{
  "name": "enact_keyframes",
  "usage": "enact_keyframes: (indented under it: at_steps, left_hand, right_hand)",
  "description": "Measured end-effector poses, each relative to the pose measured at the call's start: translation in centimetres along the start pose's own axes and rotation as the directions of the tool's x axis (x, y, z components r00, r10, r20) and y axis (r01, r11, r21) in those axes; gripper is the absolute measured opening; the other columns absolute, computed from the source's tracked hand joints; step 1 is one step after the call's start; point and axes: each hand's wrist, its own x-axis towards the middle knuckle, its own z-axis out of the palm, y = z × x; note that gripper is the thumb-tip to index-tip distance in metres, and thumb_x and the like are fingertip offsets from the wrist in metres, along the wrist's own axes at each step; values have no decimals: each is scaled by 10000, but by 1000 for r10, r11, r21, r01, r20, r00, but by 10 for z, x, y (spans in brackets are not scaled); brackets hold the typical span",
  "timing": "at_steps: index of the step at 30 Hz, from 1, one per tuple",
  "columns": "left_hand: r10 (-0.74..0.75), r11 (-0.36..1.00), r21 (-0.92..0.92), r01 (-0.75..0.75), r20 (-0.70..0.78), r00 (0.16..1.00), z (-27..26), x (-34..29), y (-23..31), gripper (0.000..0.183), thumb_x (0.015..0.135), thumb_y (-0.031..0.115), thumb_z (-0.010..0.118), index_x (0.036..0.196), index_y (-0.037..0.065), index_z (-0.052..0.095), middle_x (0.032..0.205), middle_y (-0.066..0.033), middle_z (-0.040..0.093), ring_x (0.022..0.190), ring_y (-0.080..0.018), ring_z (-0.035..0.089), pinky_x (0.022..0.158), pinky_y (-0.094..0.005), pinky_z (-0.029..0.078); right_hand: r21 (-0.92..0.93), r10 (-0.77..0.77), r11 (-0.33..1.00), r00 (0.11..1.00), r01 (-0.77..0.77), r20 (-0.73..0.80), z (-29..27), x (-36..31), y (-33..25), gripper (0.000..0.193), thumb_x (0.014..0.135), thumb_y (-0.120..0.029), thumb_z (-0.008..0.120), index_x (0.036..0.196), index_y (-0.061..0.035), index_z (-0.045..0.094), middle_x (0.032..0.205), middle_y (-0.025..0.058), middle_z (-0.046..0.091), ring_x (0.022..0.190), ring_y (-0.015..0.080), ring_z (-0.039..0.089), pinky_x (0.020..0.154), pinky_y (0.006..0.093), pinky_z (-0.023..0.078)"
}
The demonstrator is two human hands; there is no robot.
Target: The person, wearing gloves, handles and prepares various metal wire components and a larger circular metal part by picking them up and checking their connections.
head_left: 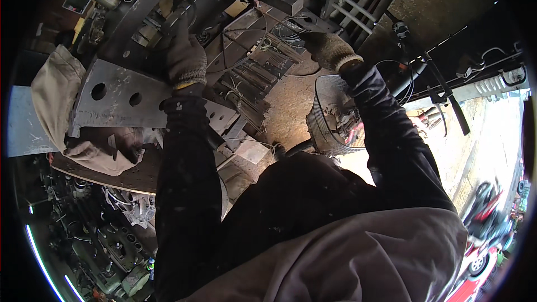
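My left hand (187, 59), in a knitted work glove with a yellow-edged cuff, reaches forward over dark steel parts at the upper left. At least one finger is stretched out; the others are partly lost in shadow. Beside its wrist lies a grey steel plate (116, 100) with round holes. To the right, my gloved right hand (330, 50) has its fingers curled together. A thin rod (277, 19) runs from the clutter to its fingertips. Between the hands are bent wires (238, 45) and a rack of metal bars (254, 75).
A tan cloth (56, 92) drapes over the plate's left end. A wire-mesh bicycle basket (324, 126) and handlebar (447, 86) stand to my right. Dark machine parts (106, 251) fill the lower left. A red vehicle (475, 274) shows in the bright outdoors.
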Motion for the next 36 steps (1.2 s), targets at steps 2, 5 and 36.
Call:
enact_keyframes:
  at_steps: [2,5,36]
  left_hand:
    - [-6,999,52,2,75,997,2,-2,-3,361,942,184,563,1302,180,594,1162,-180,672,1068,-349,654,899,-413,524]
    - [76,995,53,-86,170,982,33,9,-49,337,950,197,547,1277,197,627,1199,-164,665,1112,-351,636,931,-410,509]
    - [-61,998,18,58,358,932,29,0,-20,601,926,590,487,1127,58,684,1116,-240,662,1073,-417,611,929,-453,459]
  right_hand:
    - [32,12,999,996,-15,93,-3,-1,3,484,900,-40,546,1382,-40,504,1107,168,667,874,238,707,685,335,579]
    - [-166,-358,922,933,349,-24,-10,-5,11,535,931,-48,517,1459,-59,431,997,151,690,719,188,704,568,296,565]
    - [955,337,-182,897,-236,286,74,26,-100,382,1018,-205,493,1376,-71,486,701,-23,506,535,110,477,492,258,407]
